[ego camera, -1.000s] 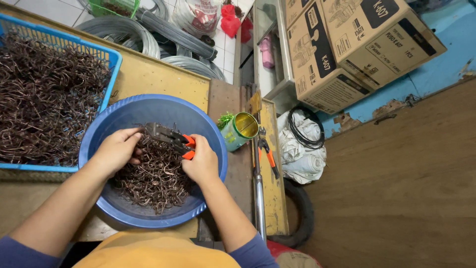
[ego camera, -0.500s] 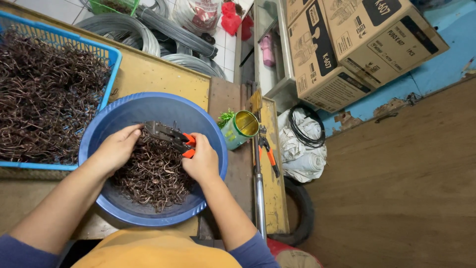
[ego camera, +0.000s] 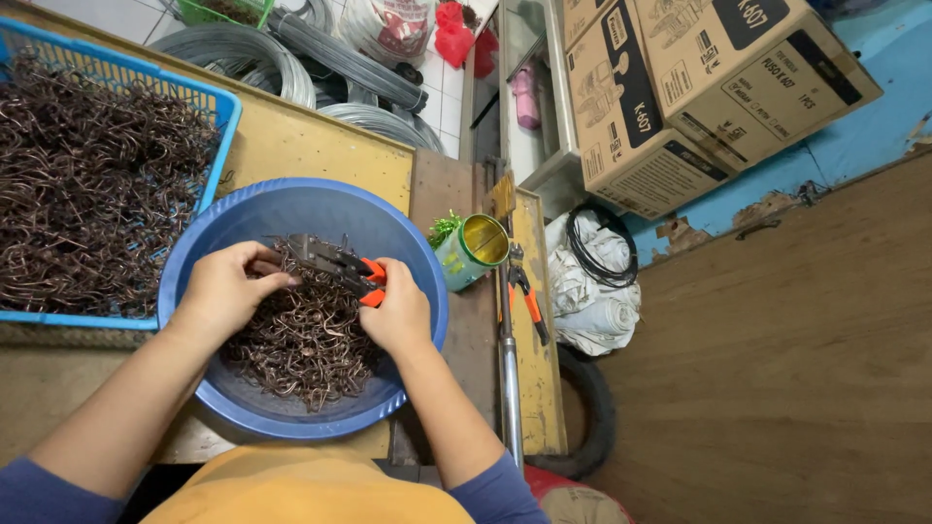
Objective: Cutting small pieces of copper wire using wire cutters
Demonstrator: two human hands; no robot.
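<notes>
A: What fills the frame, biggest first?

B: A wooden desk [ego camera: 291, 146] runs across the left half. On its upper left sits a blue basket [ego camera: 218, 116] heaped with brown wire hooks. Lower centre-left is a round blue basin [ego camera: 320, 209] holding a smaller heap of bent wire pieces [ego camera: 301, 340]. Cardboard boxes [ego camera: 699, 87] stand at the upper right, and coils of grey wire [ego camera: 243, 49] lie along the top edge.

A: And the hands?

B: Both are over the basin. The right hand [ego camera: 398, 315] is clenched around the orange handles of a pair of pliers [ego camera: 335, 262]. The left hand [ego camera: 228, 289] has its fingertips pinched on a wire piece right at the tool's nose.

A: How do the pliers lie?

B: The long axis runs from lower right to upper left: handles in the right palm, dark metal head pointing toward the upper left of the frame, just above the left fingertips. So the wire being worked lies to the upper left of the right hand, and the left hand is the nearer one to it, touching it.

A: Anything smaller nearby?

B: A green tin can [ego camera: 471, 252] stands just right of the basin, and a second pair of orange-handled pliers [ego camera: 524, 296] lies beyond it.
</notes>
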